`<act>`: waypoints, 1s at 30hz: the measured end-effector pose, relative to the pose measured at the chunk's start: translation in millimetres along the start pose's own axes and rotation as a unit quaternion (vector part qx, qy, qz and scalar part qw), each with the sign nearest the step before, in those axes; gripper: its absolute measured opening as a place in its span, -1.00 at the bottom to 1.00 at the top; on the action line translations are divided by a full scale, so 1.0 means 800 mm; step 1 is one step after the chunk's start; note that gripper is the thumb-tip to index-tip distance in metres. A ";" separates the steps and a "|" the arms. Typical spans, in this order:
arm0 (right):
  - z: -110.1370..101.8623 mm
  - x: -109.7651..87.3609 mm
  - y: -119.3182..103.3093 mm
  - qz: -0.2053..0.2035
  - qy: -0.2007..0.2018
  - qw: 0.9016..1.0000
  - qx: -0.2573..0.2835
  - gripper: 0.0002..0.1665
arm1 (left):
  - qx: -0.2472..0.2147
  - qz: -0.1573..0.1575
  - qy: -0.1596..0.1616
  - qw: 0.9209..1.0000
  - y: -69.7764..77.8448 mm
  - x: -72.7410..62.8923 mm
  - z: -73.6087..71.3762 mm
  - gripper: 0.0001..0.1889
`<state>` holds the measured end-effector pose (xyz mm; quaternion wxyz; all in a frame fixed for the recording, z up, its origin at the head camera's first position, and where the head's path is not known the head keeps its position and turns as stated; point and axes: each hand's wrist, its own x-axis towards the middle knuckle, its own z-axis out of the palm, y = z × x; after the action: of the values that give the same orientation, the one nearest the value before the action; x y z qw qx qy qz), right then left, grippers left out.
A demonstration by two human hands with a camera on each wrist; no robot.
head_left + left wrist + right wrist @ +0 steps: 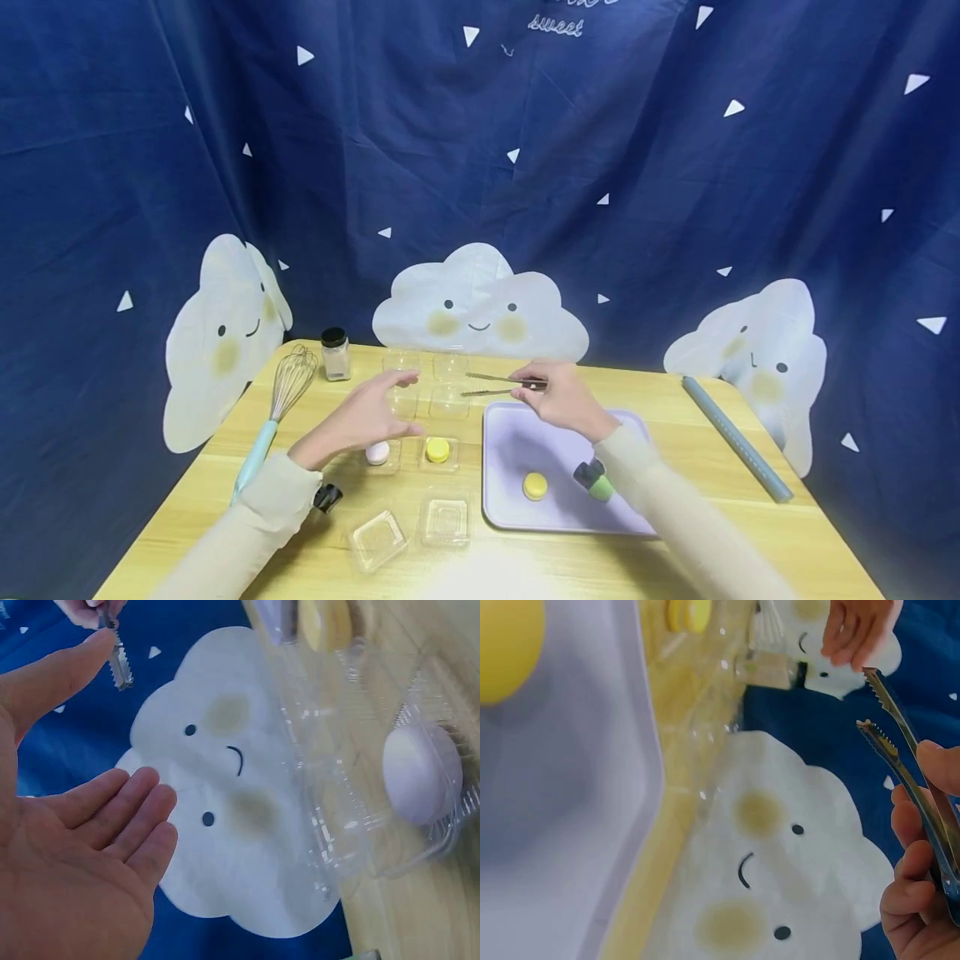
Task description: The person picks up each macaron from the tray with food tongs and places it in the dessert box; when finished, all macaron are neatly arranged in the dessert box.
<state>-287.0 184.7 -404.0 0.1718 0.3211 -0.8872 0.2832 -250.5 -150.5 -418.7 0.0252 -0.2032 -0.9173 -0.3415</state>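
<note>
My right hand (558,398) grips a pair of metal tongs (911,769) above the far side of the lilac tray (492,508). The tongs' toothed tips point left and stand apart with nothing between them. My left hand (367,415) hovers over the clear plastic boxes, its thumb and fingers spread and holding nothing. Under it, one lidded box holds a pale lilac macaron (422,774), and the box beside it holds a yellow macaron (437,450). On the tray lie another yellow macaron (535,486) and a green macaron (601,488), partly hidden by the right wrist's camera.
Two clear boxes, an angled one (377,540) and a straight one (446,522), stand at the front. A whisk (273,408) and a black-lidded jar (335,354) are at the left. A grey-blue rolling pin (735,437) lies at the right. Behind hangs a blue curtain (637,125).
</note>
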 end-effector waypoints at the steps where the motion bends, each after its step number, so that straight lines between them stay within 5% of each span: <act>1: -0.004 -0.001 0.002 -0.007 0.012 1.000 -0.001 -0.81 | 0.004 0.002 0.009 1.000 0.001 -0.004 -0.003 -0.05; 6: -0.026 -0.010 0.010 -0.018 0.059 0.998 0.001 -0.81 | -0.005 0.002 0.040 0.999 0.005 -0.032 -0.015 -0.08; 14: -0.052 -0.035 0.017 0.008 0.099 0.995 0.007 -0.77 | -0.005 -0.030 0.050 0.998 0.010 -0.099 -0.013 -0.04; 21: -0.063 -0.058 0.022 0.041 0.114 0.993 0.001 -0.75 | -0.014 -0.077 0.019 0.997 0.000 -0.147 0.014 -0.01; 30: -0.068 -0.074 0.022 0.067 0.125 0.990 0.012 -0.74 | -0.025 -0.083 -0.036 0.996 -0.015 -0.168 0.041 0.10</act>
<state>-248.8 257.4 -397.2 0.2582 0.2246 -0.8749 0.3427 -129.0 -185.6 -476.4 -0.0410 -0.1395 -0.9223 -0.3581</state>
